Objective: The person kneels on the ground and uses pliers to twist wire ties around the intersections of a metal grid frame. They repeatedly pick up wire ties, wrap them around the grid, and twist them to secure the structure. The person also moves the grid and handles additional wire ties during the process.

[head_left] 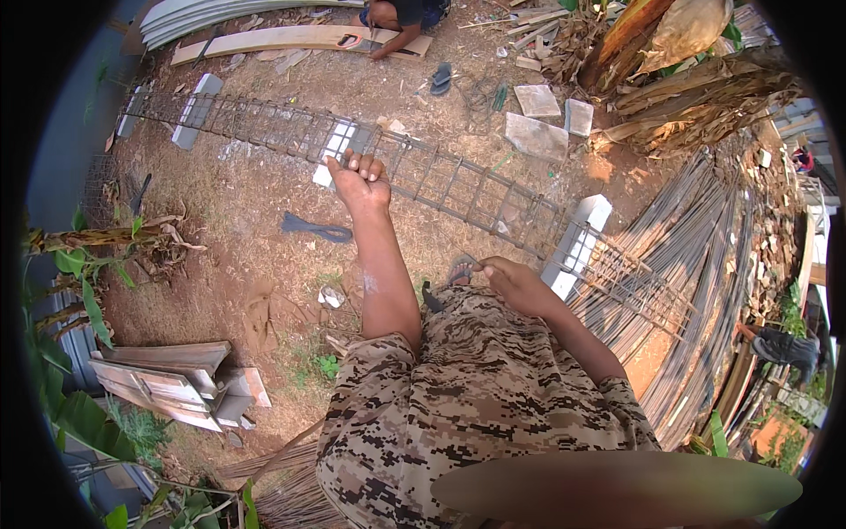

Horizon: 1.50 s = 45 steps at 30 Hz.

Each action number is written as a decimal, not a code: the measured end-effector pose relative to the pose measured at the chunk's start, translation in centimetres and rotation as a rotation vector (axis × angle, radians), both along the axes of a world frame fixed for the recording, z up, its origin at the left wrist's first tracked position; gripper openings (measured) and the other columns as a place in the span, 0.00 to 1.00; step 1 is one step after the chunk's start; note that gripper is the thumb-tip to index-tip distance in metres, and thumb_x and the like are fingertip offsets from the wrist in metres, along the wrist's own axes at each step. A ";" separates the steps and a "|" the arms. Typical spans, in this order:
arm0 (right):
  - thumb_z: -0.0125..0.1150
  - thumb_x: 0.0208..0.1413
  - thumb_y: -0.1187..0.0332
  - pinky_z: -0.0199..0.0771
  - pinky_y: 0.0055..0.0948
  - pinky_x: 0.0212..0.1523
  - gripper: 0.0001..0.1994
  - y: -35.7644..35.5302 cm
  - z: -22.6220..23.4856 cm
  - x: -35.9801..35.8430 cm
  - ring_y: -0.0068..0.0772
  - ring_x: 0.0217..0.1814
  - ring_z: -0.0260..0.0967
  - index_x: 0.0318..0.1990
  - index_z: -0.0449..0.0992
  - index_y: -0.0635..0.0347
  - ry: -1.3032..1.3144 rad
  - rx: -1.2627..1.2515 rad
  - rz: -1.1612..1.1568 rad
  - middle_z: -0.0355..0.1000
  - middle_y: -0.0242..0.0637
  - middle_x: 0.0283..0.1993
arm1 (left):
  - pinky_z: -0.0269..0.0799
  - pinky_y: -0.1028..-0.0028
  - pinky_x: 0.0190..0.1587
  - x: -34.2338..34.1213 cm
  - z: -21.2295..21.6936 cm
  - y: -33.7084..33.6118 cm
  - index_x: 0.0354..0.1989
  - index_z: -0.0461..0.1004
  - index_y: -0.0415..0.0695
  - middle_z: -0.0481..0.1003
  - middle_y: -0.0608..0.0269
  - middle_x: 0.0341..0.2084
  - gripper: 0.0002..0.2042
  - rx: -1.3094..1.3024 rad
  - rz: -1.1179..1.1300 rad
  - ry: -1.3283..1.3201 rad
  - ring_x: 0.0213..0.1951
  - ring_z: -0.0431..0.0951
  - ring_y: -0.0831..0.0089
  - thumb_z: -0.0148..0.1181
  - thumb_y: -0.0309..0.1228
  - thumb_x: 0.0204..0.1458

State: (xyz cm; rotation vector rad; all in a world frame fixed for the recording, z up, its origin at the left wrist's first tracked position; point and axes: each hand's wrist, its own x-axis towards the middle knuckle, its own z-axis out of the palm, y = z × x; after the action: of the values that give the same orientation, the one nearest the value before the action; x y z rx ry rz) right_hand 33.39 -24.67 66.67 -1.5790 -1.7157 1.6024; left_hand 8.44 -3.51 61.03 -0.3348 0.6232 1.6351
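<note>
A long steel rebar cage runs from the far left to the near right, propped on pale blocks such as one at the right. My left hand is closed at the cage's near side, its fingers curled over a bar beside the middle pale block. Held lower, in front of my patterned shirt, my right hand has its fingers pinched together. What lies in them, if anything, is too small to make out. Part of a sandalled foot shows just left of that hand.
Loose steel rods spread over the ground at the right. Dark cloth-like strip and stacked boards lie left. Another person crouches at the back by a long plank with a handsaw. Broken slabs lie beyond the cage.
</note>
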 end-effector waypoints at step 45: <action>0.50 0.62 0.66 0.72 0.50 0.30 0.14 -1.1 5.8 3.3 0.56 0.31 0.75 0.54 0.68 0.56 -0.453 0.389 -0.061 0.76 0.50 0.30 | 0.55 0.80 0.18 12.9 14.0 -6.5 0.28 0.59 0.52 0.57 0.75 0.18 0.20 0.271 -0.212 0.278 0.18 0.54 0.82 0.40 0.52 0.67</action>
State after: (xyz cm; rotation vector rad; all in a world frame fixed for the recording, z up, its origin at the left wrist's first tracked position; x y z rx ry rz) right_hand 36.65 -25.77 72.49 -1.8505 -2.0185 0.8457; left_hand 21.32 -10.01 75.00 0.1550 0.6122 1.5471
